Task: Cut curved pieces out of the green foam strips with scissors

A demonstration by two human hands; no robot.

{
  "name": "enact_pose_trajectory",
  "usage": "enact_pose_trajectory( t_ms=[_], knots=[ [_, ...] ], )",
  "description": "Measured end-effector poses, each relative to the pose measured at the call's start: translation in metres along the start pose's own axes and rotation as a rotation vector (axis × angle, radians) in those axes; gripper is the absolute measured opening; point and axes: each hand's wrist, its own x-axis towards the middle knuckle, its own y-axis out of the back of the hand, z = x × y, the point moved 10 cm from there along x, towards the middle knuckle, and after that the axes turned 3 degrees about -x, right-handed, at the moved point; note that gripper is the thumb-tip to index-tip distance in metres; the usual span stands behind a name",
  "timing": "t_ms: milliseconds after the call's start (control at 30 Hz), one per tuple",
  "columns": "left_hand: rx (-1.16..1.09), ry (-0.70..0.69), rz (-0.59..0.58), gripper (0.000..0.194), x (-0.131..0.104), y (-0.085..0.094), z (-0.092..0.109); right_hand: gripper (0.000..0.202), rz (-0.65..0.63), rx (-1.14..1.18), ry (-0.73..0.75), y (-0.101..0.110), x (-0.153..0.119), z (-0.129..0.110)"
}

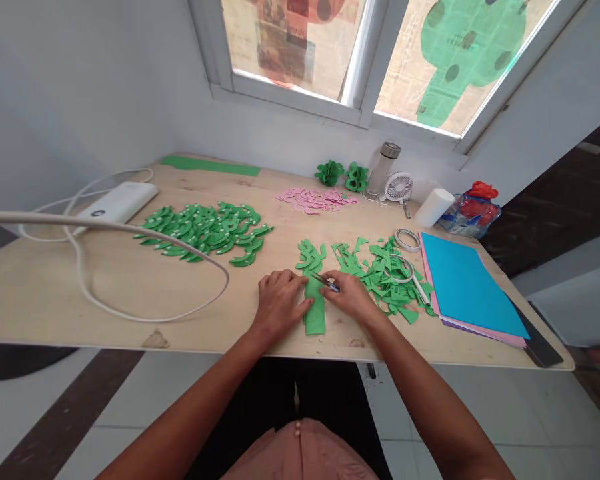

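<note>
A green paper strip [315, 315] with faint curved outlines lies upright before me on the wooden table. My left hand [279, 301] rests at its left edge, fingertips and thumb on the paper, fingers apart. In my right hand [349, 293] is a small pair of scissors [326, 281], its blades over the upper part of the strip. Just above are several cut green curved pieces [310, 255]. Green scraps [390, 283] are heaped to the right of my right hand. A large pile of green crescent pieces [205, 229] spreads at the left.
Pink cutouts [317, 199], two green paper ornaments [330, 173], a bottle [383, 170] and a small fan [399, 187] stand toward the wall. Blue paper [473, 283] lies right, near a tape roll [407, 240] and magnifier [420, 291]. A white cable [150, 320] loops at left.
</note>
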Motion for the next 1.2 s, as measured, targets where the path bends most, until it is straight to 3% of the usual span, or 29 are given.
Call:
enact_pose_trajectory(
  t_ms=[133, 433, 667, 1200],
  knots=[
    [0.033, 0.010, -0.018, 0.025, 0.002, -0.002, 0.000, 0.023, -0.025, -0.118, -0.031, -0.006, 0.000, 0.000],
    [0.038, 0.101, -0.088, 0.020, 0.011, -0.006, -0.005, 0.018, 0.033, -0.053, -0.047, -0.003, -0.001, 0.007],
    [-0.024, 0.105, 0.018, 0.019, 0.005, 0.001, -0.002, 0.017, 0.089, 0.039, -0.045, 0.001, -0.001, 0.008],
    [-0.224, 0.168, 0.136, 0.009, -0.001, 0.010, -0.002, 0.008, 0.057, 0.212, -0.075, -0.006, 0.006, 0.011]
  ],
)
